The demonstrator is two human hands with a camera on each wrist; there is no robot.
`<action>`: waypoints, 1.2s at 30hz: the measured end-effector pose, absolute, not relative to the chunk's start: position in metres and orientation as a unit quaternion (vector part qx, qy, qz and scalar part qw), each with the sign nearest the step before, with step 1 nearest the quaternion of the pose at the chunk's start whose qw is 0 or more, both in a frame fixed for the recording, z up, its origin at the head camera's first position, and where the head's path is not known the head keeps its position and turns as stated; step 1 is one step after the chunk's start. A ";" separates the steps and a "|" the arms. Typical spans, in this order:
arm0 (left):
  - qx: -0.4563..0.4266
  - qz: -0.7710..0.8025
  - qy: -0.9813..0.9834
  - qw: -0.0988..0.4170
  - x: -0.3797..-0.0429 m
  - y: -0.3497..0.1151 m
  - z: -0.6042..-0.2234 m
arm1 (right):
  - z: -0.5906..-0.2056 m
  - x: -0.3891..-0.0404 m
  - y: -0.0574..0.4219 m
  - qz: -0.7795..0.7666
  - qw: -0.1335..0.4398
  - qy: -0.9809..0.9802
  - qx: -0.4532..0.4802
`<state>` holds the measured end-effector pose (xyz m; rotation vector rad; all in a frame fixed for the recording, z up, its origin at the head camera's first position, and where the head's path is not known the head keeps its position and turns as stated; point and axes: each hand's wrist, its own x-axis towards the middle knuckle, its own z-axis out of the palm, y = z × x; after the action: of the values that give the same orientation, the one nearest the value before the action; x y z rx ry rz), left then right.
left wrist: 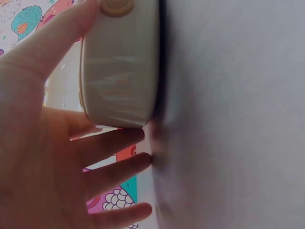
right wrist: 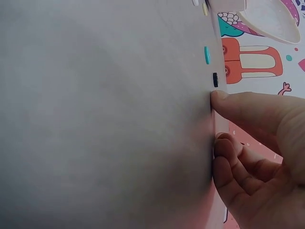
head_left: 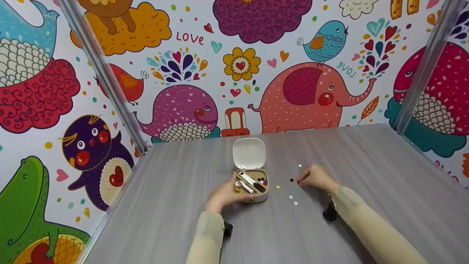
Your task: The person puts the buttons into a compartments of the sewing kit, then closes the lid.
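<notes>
My left hand [head_left: 224,195] holds the left side of a small cream sewing box [head_left: 261,198]. In the left wrist view, its thumb presses near a round tan button-shaped catch [left wrist: 116,6], with the fingers spread by the box's end. The lid [head_left: 249,153] stands open. Inside lie a white tool with a black end [head_left: 251,181], a gold thimble-like piece [head_left: 238,189] and small buttons [head_left: 262,180]. My right hand [head_left: 318,179] touches the table with thumb and fingertips, a gap between them. A dark speck shows at the fingertips; what it is stays unclear.
Loose buttons lie between box and right hand: black [head_left: 291,180], blue [head_left: 294,189], yellow [head_left: 278,187] and white [head_left: 291,197]. Another white button [head_left: 300,165] lies farther back. The grey table [head_left: 165,220] meets patterned wall panels [head_left: 183,110] at back and sides.
</notes>
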<state>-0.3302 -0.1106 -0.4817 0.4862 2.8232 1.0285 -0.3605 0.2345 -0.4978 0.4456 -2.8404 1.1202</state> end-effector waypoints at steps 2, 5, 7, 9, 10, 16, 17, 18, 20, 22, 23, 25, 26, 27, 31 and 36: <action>0.160 0.338 0.926 0.050 -0.330 -0.111 -0.482 | -0.498 -0.361 0.235 0.365 0.027 -0.919 0.145; 0.158 0.337 0.927 0.050 -0.330 -0.111 -0.482 | -0.499 -0.361 0.236 0.369 0.032 -0.917 0.150; 0.157 0.335 0.928 0.050 -0.329 -0.111 -0.481 | -0.501 -0.362 0.237 0.375 0.034 -0.913 0.156; 0.156 0.333 0.928 0.050 -0.329 -0.112 -0.481 | -0.502 -0.363 0.238 0.384 0.034 -0.908 0.163; 0.156 0.333 0.929 0.050 -0.329 -0.112 -0.481 | -0.502 -0.363 0.239 0.388 0.034 -0.906 0.164; 0.157 0.337 0.927 0.055 -0.329 -0.111 -0.481 | -0.501 -0.364 0.241 0.406 0.023 -0.900 0.154; 0.157 0.339 0.926 0.055 -0.329 -0.111 -0.481 | -0.500 -0.364 0.241 0.410 0.019 -0.900 0.151; 0.157 0.339 0.926 0.054 -0.329 -0.111 -0.481 | -0.499 -0.364 0.241 0.412 0.015 -0.900 0.144; 0.159 0.340 0.925 0.053 -0.330 -0.111 -0.481 | -0.495 -0.365 0.241 0.418 0.006 -0.899 0.130; 0.160 0.340 0.925 0.052 -0.330 -0.111 -0.481 | -0.491 -0.365 0.241 0.423 0.001 -0.898 0.121; 0.160 0.341 0.925 0.053 -0.330 -0.111 -0.481 | -0.489 -0.366 0.241 0.424 0.001 -0.897 0.123; 0.156 0.337 0.927 0.054 -0.329 -0.111 -0.480 | -0.484 -0.367 0.239 0.425 0.005 -0.898 0.118; 0.153 0.336 0.928 0.055 -0.329 -0.111 -0.480 | -0.481 -0.367 0.238 0.424 0.008 -0.898 0.116; 0.151 0.334 0.929 0.056 -0.329 -0.111 -0.480 | -0.479 -0.368 0.238 0.423 0.009 -0.898 0.117; 0.148 0.335 0.929 0.058 -0.328 -0.111 -0.480 | -0.471 -0.370 0.234 0.423 0.008 -0.899 0.112; 0.148 0.342 0.926 0.061 -0.329 -0.112 -0.481 | -0.464 -0.373 0.231 0.421 0.002 -0.900 0.114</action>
<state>-0.3286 -0.1116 -0.4810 0.4479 2.8011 1.0360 -0.3731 0.2308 -0.4636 0.3565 -2.8234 1.3227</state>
